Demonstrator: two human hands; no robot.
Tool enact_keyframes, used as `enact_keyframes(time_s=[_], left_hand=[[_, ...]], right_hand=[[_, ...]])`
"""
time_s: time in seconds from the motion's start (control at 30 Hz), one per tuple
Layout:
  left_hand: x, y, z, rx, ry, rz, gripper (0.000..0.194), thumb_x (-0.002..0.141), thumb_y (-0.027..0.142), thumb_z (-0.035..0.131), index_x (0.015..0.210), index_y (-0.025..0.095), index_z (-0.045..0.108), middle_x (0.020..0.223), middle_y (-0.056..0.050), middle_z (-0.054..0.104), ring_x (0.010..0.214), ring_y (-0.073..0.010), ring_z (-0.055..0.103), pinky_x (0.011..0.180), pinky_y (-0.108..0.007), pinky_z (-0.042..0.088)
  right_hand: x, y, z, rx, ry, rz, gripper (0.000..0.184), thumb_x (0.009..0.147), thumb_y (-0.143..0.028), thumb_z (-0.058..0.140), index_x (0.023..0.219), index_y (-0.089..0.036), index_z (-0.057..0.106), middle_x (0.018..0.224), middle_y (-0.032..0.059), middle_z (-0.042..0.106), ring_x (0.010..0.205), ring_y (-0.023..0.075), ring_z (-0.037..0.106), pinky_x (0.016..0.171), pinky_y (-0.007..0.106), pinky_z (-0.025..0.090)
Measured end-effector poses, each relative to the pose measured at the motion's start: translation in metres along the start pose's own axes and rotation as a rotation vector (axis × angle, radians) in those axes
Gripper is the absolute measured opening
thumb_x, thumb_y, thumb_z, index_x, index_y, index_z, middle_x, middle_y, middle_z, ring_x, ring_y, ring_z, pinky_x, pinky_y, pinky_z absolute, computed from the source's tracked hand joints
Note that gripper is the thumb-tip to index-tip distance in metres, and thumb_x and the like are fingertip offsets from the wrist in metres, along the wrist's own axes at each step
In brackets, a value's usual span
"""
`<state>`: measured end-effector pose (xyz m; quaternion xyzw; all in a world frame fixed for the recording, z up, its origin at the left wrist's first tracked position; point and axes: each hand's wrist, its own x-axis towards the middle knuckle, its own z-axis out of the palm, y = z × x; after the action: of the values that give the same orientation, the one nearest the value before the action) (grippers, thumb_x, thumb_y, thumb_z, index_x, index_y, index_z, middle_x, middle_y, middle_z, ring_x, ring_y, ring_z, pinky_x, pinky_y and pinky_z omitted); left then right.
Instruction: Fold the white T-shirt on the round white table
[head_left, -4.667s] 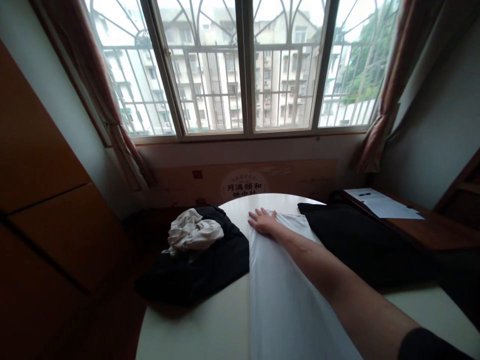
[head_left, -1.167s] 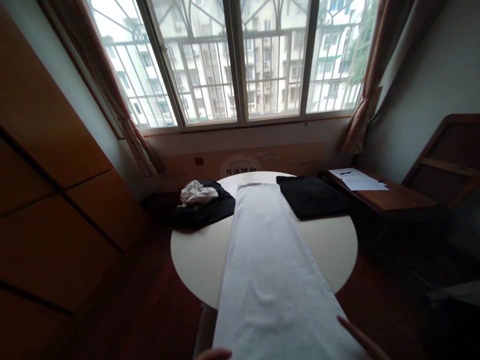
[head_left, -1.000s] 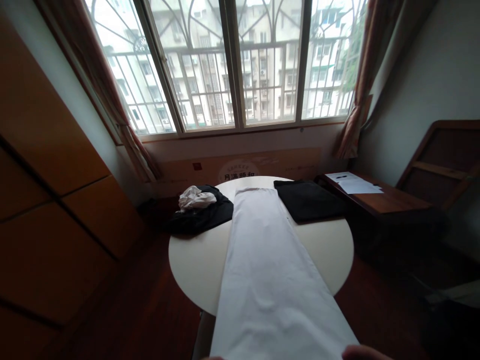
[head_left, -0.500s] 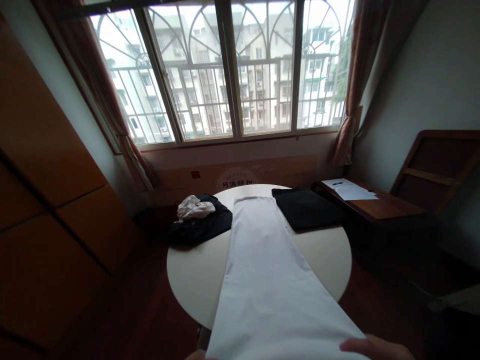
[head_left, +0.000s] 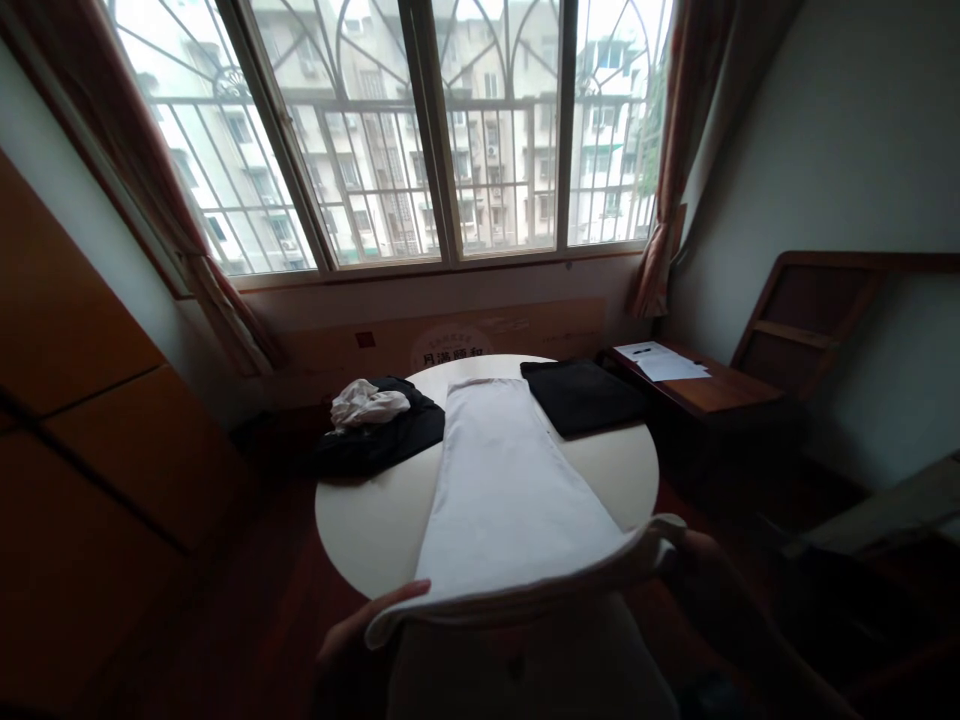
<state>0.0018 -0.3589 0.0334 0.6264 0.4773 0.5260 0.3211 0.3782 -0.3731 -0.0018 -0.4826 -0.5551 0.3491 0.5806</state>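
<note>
Grasping a white cloth by both sides of its near end: with the left hand, showing a finger laid over the edge, and with the right hand, closed beside a curled corner. Cannot make out the exact lay of the right fingers in the shadow. Stretched lengthwise over a round white worktop, reaching close to the far rim, and dipping along the loose edge between the two hands at the near side. Flanked on the left by a black garment, topped with a crumpled beige cloth, and on the right by a folded black cloth.

Could slide toward the near side under a hard pull, being weighted at the far end by nothing visible. Could crease slantwise from uneven tension, judging by the sag in the middle and the curl at the right. Could slip out on the left, if pinched there only at the very edge. Could also catch the black garment and upset the beige cloth on top, from lying so close alongside; cannot tell for certain between touching and just apart.
</note>
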Motion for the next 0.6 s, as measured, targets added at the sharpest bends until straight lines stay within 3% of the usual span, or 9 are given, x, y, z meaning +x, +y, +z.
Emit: enact_keyframes(time_s=[0.17,0.33,0.5,0.6], left_hand=[[0.017,0.016,0.005,-0.052,0.153,-0.134,0.057,0.058,0.074,0.08,0.062,0.018,0.077,0.056,-0.005,0.069,0.053,-0.0225,0.064,0.05,-0.028,0.055],[0.026,0.023,0.011,-0.175,0.031,-0.286,0.062,0.055,0.075,0.081,0.069,0.015,0.078,0.048,-0.001,0.058,0.046,-0.0139,0.049,0.039,-0.022,0.042],[0.026,0.009,0.008,-0.211,-0.02,-0.304,0.058,0.056,0.071,0.084,0.075,0.015,0.08,0.051,-0.001,0.059,0.049,-0.0142,0.051,0.044,-0.023,0.047],[0.02,0.003,-0.001,-0.122,0.037,-0.256,0.059,0.057,0.074,0.082,0.067,0.016,0.079,0.057,-0.004,0.067,0.054,-0.0189,0.058,0.05,-0.027,0.054]], right_hand=[[0.013,-0.023,0.011,0.187,-0.044,0.178,0.065,0.074,-0.076,0.071,0.081,-0.012,0.078,0.066,0.007,0.068,0.057,0.0211,0.061,0.052,0.031,0.053],[0.018,-0.027,0.013,0.208,-0.043,0.236,0.063,0.076,-0.074,0.071,0.075,-0.011,0.075,0.059,0.0029,0.058,0.054,0.0149,0.05,0.048,0.026,0.044],[0.019,-0.023,0.007,0.187,-0.134,0.202,0.061,0.08,-0.072,0.068,0.087,-0.013,0.079,0.073,0.0074,0.067,0.066,0.0199,0.059,0.057,0.028,0.05],[0.012,-0.02,0.002,0.182,-0.154,0.138,0.057,0.082,-0.069,0.068,0.092,-0.015,0.08,0.081,0.0103,0.072,0.074,0.0249,0.064,0.064,0.032,0.055]])
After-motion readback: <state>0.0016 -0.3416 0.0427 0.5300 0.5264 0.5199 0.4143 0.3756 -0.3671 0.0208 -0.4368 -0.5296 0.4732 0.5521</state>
